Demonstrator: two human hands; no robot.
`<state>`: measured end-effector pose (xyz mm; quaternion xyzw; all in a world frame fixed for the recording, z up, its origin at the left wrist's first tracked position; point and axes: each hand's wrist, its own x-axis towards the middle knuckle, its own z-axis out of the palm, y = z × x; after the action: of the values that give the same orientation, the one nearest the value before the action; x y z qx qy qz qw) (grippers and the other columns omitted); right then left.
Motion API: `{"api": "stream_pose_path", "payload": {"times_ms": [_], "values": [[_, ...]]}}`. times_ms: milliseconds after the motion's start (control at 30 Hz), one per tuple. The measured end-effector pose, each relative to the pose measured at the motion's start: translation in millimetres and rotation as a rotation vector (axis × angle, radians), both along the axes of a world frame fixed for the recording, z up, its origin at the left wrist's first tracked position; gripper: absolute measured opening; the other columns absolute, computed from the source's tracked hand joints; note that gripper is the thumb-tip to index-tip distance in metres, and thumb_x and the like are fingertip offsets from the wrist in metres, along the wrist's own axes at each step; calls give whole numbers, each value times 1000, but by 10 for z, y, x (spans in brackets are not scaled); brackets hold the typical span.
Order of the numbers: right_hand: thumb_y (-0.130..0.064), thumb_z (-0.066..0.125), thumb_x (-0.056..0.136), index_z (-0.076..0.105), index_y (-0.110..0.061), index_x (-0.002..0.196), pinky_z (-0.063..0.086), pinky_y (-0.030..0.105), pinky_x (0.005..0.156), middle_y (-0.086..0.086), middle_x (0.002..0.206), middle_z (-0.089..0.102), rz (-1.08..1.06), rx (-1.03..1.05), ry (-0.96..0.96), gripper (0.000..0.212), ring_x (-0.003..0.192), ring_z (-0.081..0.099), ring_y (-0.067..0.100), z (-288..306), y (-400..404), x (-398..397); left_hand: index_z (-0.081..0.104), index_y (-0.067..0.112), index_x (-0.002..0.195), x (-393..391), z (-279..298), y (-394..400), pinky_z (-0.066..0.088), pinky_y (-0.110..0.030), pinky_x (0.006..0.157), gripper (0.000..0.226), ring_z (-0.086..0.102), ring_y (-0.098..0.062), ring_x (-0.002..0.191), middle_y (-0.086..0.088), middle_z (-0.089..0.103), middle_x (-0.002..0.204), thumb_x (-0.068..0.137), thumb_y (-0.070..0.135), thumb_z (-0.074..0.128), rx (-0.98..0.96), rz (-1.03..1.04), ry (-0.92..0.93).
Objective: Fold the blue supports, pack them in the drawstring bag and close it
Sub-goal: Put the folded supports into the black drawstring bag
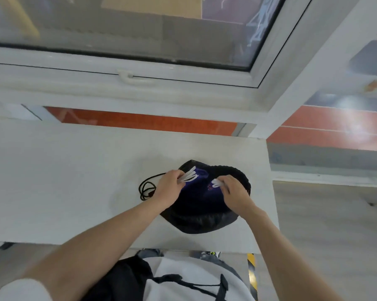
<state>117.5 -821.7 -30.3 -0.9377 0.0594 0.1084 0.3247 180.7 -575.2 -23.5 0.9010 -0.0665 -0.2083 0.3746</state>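
Observation:
A black drawstring bag (202,222) lies on the white table (63,181), its mouth open towards the far side. Dark blue supports (199,185) with white straps sit inside the opening. My left hand (169,187) grips the white straps at the left of the bag's mouth. At the right side my right hand (233,192) pinches another white strap end. The bag's black cord (146,187) trails in loops on the table to the left of my left hand.
A white window frame with a handle (126,76) runs along the far side of the table. The table's right edge (273,192) is close to the bag, with grey floor beyond. My torso stands at the near edge.

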Motion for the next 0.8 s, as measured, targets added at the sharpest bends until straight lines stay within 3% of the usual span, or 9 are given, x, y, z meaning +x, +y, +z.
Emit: {"api": "stream_pose_path", "payload": {"times_ms": [167, 333, 500, 633, 700, 800], "values": [[-10, 47, 100, 64, -19, 128, 42, 35, 107, 0, 124, 62, 246, -162, 142, 34, 119, 55, 24, -287, -132, 144, 70, 21, 99, -39, -33, -107, 40, -30, 64, 7, 59, -15, 77, 3, 65, 87, 99, 17, 64, 100, 77, -62], [-11, 48, 98, 61, -22, 134, 40, 36, 113, 2, 132, 61, 329, -236, 204, 41, 127, 54, 26, -413, -174, 264, 70, 21, 104, -71, -37, -154, 40, -33, 73, 10, 57, -18, 83, 3, 62, 92, 98, 17, 64, 156, 70, -101], [-22, 59, 100, 57, -17, 141, 36, 31, 115, 2, 139, 58, 278, -60, -43, 41, 130, 51, 22, -246, -202, 347, 68, 21, 117, -19, 42, -210, 43, -31, 79, 18, 59, -18, 92, 6, 59, 102, 102, 18, 59, 194, -23, -140], [-34, 74, 93, 51, -23, 142, 43, 27, 108, -5, 139, 55, 228, 133, -159, 56, 123, 52, 10, -95, -131, 397, 66, 20, 126, 79, 119, -267, 52, -38, 90, 26, 62, -18, 104, 6, 61, 114, 101, 17, 59, 204, -170, -171], [-37, 74, 93, 50, -21, 147, 45, 31, 109, -2, 140, 59, 333, 115, -195, 61, 124, 54, 15, -83, -67, 451, 67, 21, 124, 135, 141, -295, 53, -39, 90, 25, 61, -17, 103, 7, 61, 111, 101, 17, 59, 170, -201, -179], [-32, 70, 97, 59, -19, 139, 51, 40, 105, 0, 128, 69, 377, 70, -220, 46, 115, 62, 20, -69, 13, 528, 67, 23, 119, 172, 134, -277, 51, -38, 90, 20, 56, -13, 99, 11, 58, 105, 101, 20, 61, 117, -232, -190]]}}
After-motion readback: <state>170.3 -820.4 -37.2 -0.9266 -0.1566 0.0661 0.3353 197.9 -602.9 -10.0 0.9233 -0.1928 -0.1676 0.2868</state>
